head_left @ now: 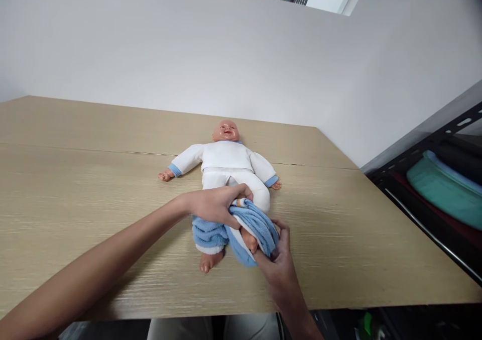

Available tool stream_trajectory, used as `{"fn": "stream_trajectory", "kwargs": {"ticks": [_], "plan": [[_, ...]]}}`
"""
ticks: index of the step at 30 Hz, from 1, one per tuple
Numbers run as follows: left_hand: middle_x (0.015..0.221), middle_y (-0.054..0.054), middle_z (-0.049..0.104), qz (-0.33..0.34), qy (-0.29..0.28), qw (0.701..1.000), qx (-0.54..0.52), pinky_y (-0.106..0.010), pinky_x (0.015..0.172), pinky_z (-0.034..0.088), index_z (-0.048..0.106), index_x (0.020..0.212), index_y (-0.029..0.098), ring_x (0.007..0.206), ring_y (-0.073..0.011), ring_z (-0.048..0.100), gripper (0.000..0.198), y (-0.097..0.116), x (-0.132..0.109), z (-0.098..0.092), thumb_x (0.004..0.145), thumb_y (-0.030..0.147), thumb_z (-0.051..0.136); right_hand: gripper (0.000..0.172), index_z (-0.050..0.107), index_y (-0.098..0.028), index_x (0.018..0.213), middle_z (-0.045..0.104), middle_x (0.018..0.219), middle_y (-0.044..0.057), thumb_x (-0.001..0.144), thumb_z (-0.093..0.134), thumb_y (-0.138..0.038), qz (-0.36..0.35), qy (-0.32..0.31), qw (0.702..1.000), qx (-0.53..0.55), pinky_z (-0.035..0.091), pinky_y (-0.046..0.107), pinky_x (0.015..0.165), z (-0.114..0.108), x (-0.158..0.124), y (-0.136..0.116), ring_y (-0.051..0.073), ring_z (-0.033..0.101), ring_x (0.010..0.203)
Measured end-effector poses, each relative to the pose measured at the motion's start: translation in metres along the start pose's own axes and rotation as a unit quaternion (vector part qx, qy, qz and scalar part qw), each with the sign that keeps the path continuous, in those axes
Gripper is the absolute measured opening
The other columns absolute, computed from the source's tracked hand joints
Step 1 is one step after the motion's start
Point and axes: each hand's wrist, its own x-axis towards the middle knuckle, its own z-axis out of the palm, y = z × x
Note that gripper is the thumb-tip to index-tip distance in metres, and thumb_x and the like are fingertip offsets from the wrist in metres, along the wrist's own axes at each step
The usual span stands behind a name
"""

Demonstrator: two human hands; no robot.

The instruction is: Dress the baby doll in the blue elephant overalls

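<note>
A baby doll (225, 161) in a white suit with blue cuffs lies on its back on the wooden table (75, 179), head toward the wall. A blue fleecy garment (211, 234) is bunched around its legs, with one bare foot sticking out at the near end. My left hand (214, 204) is closed on the upper edge of the blue garment at the doll's thighs. My right hand (276, 259) pinches the garment's lower right edge beside the doll's other foot.
A white wall rises behind the table. On the right stands a dark metal rack (444, 189) holding a teal basin (446, 192). The table's front edge runs just below my hands.
</note>
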Motion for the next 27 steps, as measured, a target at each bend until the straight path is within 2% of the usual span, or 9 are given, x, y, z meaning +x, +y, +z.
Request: {"fn": "stream_trajectory", "kwargs": {"ticks": [3, 6, 9, 13, 15, 19, 21, 23, 27], "plan": [[0.108, -0.002, 0.061, 0.016, 0.007, 0.999, 0.034, -0.031, 0.079, 0.045, 0.056, 0.13, 0.021, 0.095, -0.022, 0.059, 0.065, -0.003, -0.007, 0.0, 0.071, 0.025, 0.081, 0.059, 0.053, -0.027, 0.131, 0.076, 0.116, 0.005, 0.08, 0.083, -0.03, -0.024, -0.034, 0.999, -0.01, 0.062, 0.031, 0.085, -0.008, 0.009, -0.008, 0.021, 0.076, 0.098], [0.099, 0.0, 0.062, 0.01, 0.002, 0.999, 0.053, -0.03, 0.074, 0.042, 0.059, 0.129, 0.02, 0.087, -0.0207, 0.059, 0.064, -0.004, -0.013, 0.001, 0.07, 0.024, 0.082, 0.041, 0.064, -0.023, 0.123, 0.076, 0.108, 0.004, 0.083, 0.075, -0.023, -0.045, -0.082, 0.993, -0.073, 0.059, 0.031, 0.087, -0.025, 0.024, -0.009, 0.022, 0.073, 0.098], [0.096, 0.0, 0.064, 0.025, 0.004, 0.999, 0.04, -0.029, 0.072, 0.04, 0.064, 0.116, 0.02, 0.085, -0.0195, 0.059, 0.044, -0.006, -0.016, 0.0, 0.075, 0.021, 0.079, 0.024, 0.069, -0.021, 0.108, 0.073, 0.095, 0.001, 0.084, 0.069, -0.019, -0.084, -0.14, 0.974, -0.156, 0.055, 0.03, 0.082, -0.037, 0.043, -0.013, 0.02, 0.069, 0.088], [0.098, -0.002, 0.061, 0.069, 0.033, 0.995, 0.056, -0.031, 0.083, 0.044, 0.065, 0.096, 0.019, 0.093, -0.0208, 0.058, 0.017, -0.013, -0.022, -0.003, 0.082, 0.02, 0.075, 0.014, 0.066, -0.022, 0.094, 0.064, 0.086, -0.003, 0.082, 0.071, -0.017, -0.17, -0.24, 0.923, -0.249, 0.048, 0.029, 0.076, -0.039, 0.068, -0.038, 0.018, 0.059, 0.08], [0.105, -0.004, 0.062, 0.069, 0.061, 0.993, 0.078, -0.034, 0.094, 0.046, 0.068, 0.103, 0.019, 0.104, -0.0244, 0.059, 0.024, -0.018, -0.029, -0.003, 0.083, 0.025, 0.079, 0.018, 0.066, -0.022, 0.097, 0.062, 0.087, -0.003, 0.082, 0.077, -0.022, -0.197, -0.308, 0.889, -0.277, 0.047, 0.029, 0.075, -0.038, 0.078, -0.056, 0.018, 0.056, 0.08], [0.128, -0.008, 0.063, 0.063, 0.09, 0.99, 0.083, -0.041, 0.111, 0.045, 0.064, 0.133, 0.023, 0.123, -0.0302, 0.057, 0.063, -0.026, -0.05, -0.002, 0.08, 0.045, 0.09, 0.03, 0.068, -0.023, 0.11, 0.064, 0.095, -0.001, 0.085, 0.082, -0.033, -0.209, -0.396, 0.845, -0.291, 0.047, 0.03, 0.078, -0.044, 0.095, -0.08, 0.02, 0.057, 0.084], [0.142, -0.01, 0.06, 0.081, 0.112, 0.987, 0.087, -0.043, 0.119, 0.041, 0.06, 0.141, 0.025, 0.134, -0.0316, 0.053, 0.069, -0.029, -0.06, -0.002, 0.084, 0.05, 0.089, 0.024, 0.07, -0.023, 0.109, 0.064, 0.092, -0.001, 0.091, 0.078, -0.037, -0.205, -0.402, 0.847, -0.282, 0.046, 0.029, 0.077, -0.047, 0.106, -0.083, 0.019, 0.056, 0.082], [0.157, -0.011, 0.052, 0.083, 0.144, 0.981, 0.101, -0.044, 0.125, 0.037, 0.06, 0.141, 0.026, 0.146, -0.0328, 0.045, 0.063, -0.034, -0.067, -0.004, 0.09, 0.052, 0.085, 0.021, 0.071, -0.022, 0.104, 0.061, 0.085, -0.002, 0.097, 0.071, -0.042, -0.188, -0.404, 0.858, -0.256, 0.044, 0.029, 0.073, -0.046, 0.118, -0.08, 0.018, 0.053, 0.077], [0.165, -0.011, 0.045, 0.051, 0.19, 0.975, 0.105, -0.047, 0.129, 0.032, 0.069, 0.12, 0.023, 0.154, -0.0342, 0.037, 0.038, -0.047, -0.072, -0.007, 0.098, 0.052, 0.076, 0.026, 0.067, -0.021, 0.093, 0.053, 0.078, -0.004, 0.102, 0.065, -0.046, -0.17, -0.352, 0.902, -0.186, 0.038, 0.028, 0.069, -0.027, 0.142, -0.073, 0.016, 0.048, 0.073]]}}
